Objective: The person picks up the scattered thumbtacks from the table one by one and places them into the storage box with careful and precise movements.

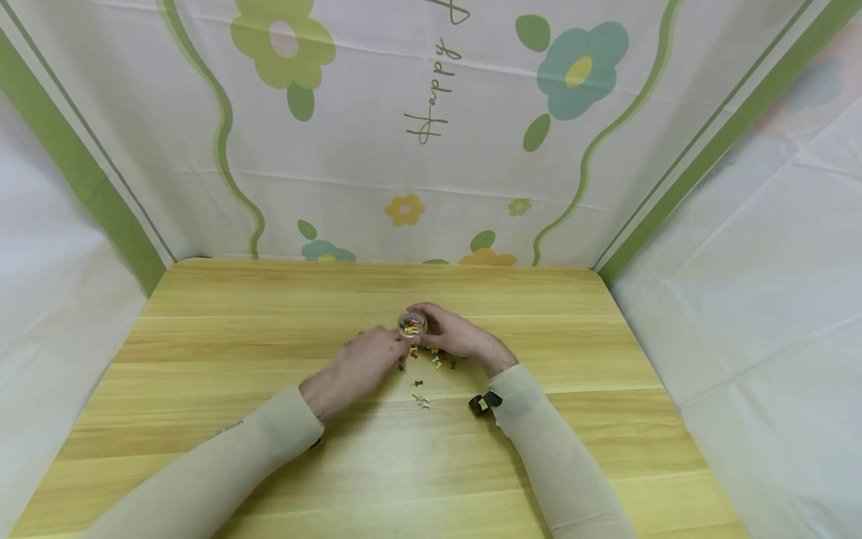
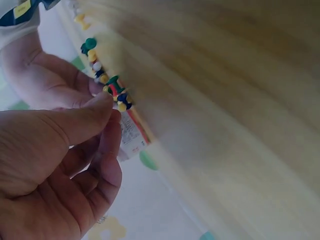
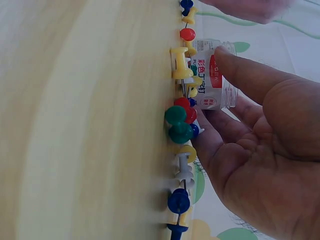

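A small clear plastic jar [image 1: 412, 326] of colourful push pins stands upright on the table, its mouth uncovered. My right hand [image 1: 454, 333] curls thumb and fingers around it; the white and red label [image 3: 210, 75] shows in the right wrist view. Just left of the jar is my left hand [image 1: 360, 367], with thumb and forefinger brought together in the left wrist view. A green push pin [image 2: 114, 84] overlaps the thumb tip there; I cannot tell whether these fingers hold a pin. Loose yellow push pins [image 3: 181, 62] and red, blue, green and white ones lie before the jar.
A dark green push pin [image 1: 419, 383] and several white push pins [image 1: 423, 403] lie nearer on the wooden table [image 1: 269, 314]. A black wrist device [image 1: 485, 403] sits at the right cuff. Behind the table's far edge hangs a flowered cloth [image 1: 350, 142], with white cloth at both sides.
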{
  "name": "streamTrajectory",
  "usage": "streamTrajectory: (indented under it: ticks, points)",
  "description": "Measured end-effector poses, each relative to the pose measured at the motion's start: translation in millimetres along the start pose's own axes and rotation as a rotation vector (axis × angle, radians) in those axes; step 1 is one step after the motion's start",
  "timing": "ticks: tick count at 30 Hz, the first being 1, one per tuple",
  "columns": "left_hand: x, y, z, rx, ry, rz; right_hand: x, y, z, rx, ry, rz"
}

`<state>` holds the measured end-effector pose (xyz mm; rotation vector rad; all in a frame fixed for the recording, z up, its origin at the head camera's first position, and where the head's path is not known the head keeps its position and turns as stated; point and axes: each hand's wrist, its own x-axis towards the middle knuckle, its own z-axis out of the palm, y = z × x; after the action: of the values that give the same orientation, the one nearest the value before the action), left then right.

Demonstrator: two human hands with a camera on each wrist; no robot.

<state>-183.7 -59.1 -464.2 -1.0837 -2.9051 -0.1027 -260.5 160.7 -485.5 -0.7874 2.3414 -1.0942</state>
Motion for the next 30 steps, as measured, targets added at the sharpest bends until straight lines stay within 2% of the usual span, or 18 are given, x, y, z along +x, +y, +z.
streamTrajectory:
  ticks: [7, 14, 19, 30]
  points:
    - [0.4, 2.9, 8.2, -0.011, 0.007, 0.044, 0, 0, 0, 0.012, -0.002, -0.004]
    - [-0.3, 2.3, 10.3, 0.007, -0.010, 0.042, 0, -1, 0, -0.002, -0.002, 0.001]
    - [-0.3, 0.0, 7.5, -0.005, -0.018, 0.023, -1, -1, 0, -0.002, 0.000, -0.002]
    - [5.2, -7.9, -3.5, -0.134, 0.008, -0.061, -1, -2, 0, -0.008, -0.003, 0.001]
